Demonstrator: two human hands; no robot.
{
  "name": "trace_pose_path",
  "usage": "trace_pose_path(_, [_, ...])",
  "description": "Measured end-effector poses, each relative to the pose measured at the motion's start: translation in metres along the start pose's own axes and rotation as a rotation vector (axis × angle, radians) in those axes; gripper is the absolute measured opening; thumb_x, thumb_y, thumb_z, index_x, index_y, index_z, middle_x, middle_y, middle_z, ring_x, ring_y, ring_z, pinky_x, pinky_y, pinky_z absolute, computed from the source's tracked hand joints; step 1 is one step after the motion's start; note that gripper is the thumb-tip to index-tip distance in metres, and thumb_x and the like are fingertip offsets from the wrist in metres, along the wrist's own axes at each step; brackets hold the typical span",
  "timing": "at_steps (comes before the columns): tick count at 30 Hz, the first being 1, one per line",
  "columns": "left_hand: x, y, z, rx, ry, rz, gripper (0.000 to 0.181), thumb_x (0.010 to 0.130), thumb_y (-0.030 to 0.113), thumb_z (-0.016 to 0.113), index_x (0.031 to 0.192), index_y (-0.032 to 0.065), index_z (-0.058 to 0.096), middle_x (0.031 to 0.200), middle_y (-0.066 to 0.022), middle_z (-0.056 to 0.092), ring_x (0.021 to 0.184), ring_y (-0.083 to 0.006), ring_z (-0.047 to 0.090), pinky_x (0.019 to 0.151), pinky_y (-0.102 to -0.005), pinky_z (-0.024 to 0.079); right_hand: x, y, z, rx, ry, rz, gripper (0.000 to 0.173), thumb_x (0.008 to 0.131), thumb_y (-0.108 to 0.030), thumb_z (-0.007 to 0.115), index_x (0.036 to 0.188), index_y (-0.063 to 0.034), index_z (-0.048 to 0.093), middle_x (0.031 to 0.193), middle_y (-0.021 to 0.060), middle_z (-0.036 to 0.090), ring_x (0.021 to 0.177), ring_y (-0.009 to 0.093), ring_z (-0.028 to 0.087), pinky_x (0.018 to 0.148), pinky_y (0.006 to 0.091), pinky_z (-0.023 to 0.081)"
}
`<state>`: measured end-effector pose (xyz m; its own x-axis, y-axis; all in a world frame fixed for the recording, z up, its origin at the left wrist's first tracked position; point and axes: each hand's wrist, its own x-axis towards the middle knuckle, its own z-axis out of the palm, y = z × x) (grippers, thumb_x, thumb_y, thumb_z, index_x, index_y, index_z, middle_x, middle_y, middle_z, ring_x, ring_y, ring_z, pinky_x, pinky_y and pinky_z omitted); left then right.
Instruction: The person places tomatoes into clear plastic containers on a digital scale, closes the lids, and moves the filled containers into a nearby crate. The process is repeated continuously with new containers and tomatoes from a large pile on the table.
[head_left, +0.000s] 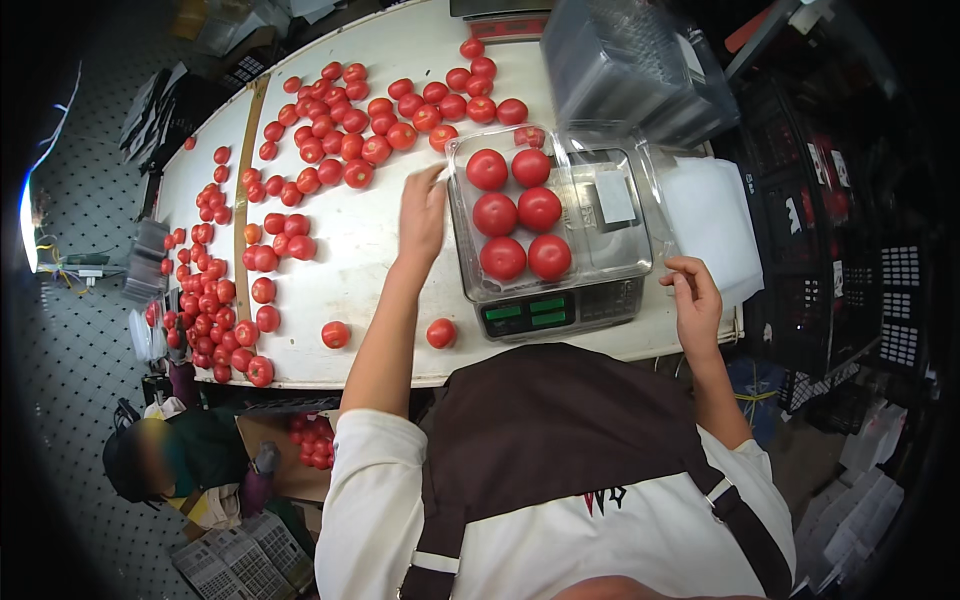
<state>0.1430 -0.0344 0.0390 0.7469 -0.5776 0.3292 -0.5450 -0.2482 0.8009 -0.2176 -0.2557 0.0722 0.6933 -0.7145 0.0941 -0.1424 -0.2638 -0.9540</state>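
A clear plastic clamshell container (459, 247) rests on a digital weighing scale (600, 307). Two columns of red tomatoes (495, 214) sit in its left half, stem ends hidden. Its transparent lid (645, 225) is folded out to the right, over the scale's metal plate. My left hand (424, 214) is at the container's left rim, its fingertips slightly blurred and touching or very near the plastic. Beside the lid's lower right corner is my right hand (695, 296), thumb and forefinger close together; whether they pinch the clear edge is unclear.
Loose tomatoes (330, 142) spread over the white table (352, 262). Stacked clear containers (615, 67) stand at the back right, beside white sheets (712, 225). Black crates (817, 225) line the right side. Another person (202, 450) is low at left, near a cardboard box (259, 442) of tomatoes.
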Motion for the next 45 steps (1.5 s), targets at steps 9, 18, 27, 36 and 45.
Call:
trace_pose_path(9, [-0.171, -0.038, -0.077, -0.002, 0.137, -0.592, 0.03, 0.102, 0.02, 0.053, 0.123, -0.0004, 0.061, 0.105, -0.0097, 0.066, 0.082, -0.0161, 0.065, 0.076, -0.0296, 0.052, -0.003, 0.013, -0.002, -0.002, 0.001, 0.055, 0.017, 0.098, -0.001, 0.051, 0.108, 0.0015, 0.064, 0.087, 0.0048, 0.067, 0.083, 0.01, 0.063, 0.079, 0.0237, 0.048])
trace_pose_path(18, [-0.155, 0.011, -0.038, -0.176, 0.095, -0.505, 0.027, 0.1, 0.017, 0.055, 0.119, -0.0008, 0.063, 0.1, -0.0087, 0.067, 0.086, -0.0146, 0.066, 0.076, -0.026, 0.051, 0.024, 0.05, -0.023, -0.029, 0.005, 0.031, 0.017, 0.098, -0.003, 0.051, 0.109, 0.0025, 0.063, 0.098, 0.0056, 0.068, 0.085, 0.013, 0.066, 0.08, 0.0257, 0.052])
trace_pose_path(27, [-0.111, 0.035, 0.019, -0.083, -0.025, -0.454, 0.036, 0.097, 0.021, 0.06, 0.123, -0.0045, 0.058, 0.088, -0.0138, 0.067, 0.073, -0.0195, 0.064, 0.065, -0.0329, 0.05, 0.055, 0.12, -0.017, -0.444, 0.167, -0.164, 0.03, 0.099, -0.018, 0.057, 0.117, 0.005, 0.06, 0.108, 0.0113, 0.069, 0.097, 0.016, 0.066, 0.082, 0.0297, 0.052])
trace_pose_path(36, [-0.116, 0.015, 0.053, -0.196, -0.092, -0.659, 0.02, 0.097, 0.018, 0.055, 0.088, 0.0018, 0.048, 0.066, -0.0106, 0.059, 0.053, -0.0184, 0.059, 0.049, -0.0325, 0.048, 0.075, -0.012, -0.019, 0.156, -0.125, 0.075, 0.044, 0.106, -0.031, 0.047, 0.129, 0.0049, 0.058, 0.108, 0.0136, 0.069, 0.101, 0.02, 0.067, 0.089, 0.0286, 0.05])
trace_pose_path(45, [-0.115, 0.08, 0.091, -0.103, -0.391, -0.115, 0.031, 0.096, 0.01, 0.059, 0.125, 0.0023, 0.057, 0.113, -0.0113, 0.065, 0.1, -0.0203, 0.061, 0.083, -0.0305, 0.048, 0.035, 0.029, 0.063, -0.48, -0.257, -0.594, 0.032, 0.082, -0.017, 0.07, 0.111, -0.0032, 0.065, 0.123, 0.0147, 0.059, 0.117, 0.033, 0.055, 0.102, 0.0463, 0.041])
